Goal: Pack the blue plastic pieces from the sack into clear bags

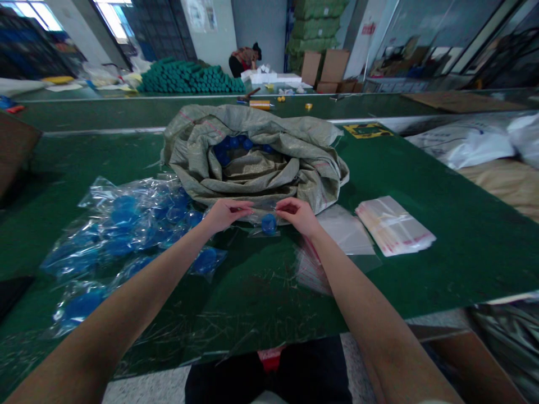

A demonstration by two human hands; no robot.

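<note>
Between my two hands a small clear plastic bag (255, 231) is held up by its top edge, with a round blue object (268, 224) inside. My left hand (227, 215) pinches one top corner, and my right hand (298, 215) pinches the other. Just behind them lies a large woven sack (197, 163), its mouth rolled down, with several blue round pieces (236, 142) inside. Left of my left hand spreads a pile of bagged blue pieces (126, 216). Loose clear bags (347, 230) lie beside and partly under my right forearm.
A banded stack of clear bags (396, 225) lies on the green table (455, 252) at right. Farther back are an orange tape roll (260, 104), a heap of green rolls (189, 77) and a bent-over person (244, 59). White sacks (463, 143) flank the right edge.
</note>
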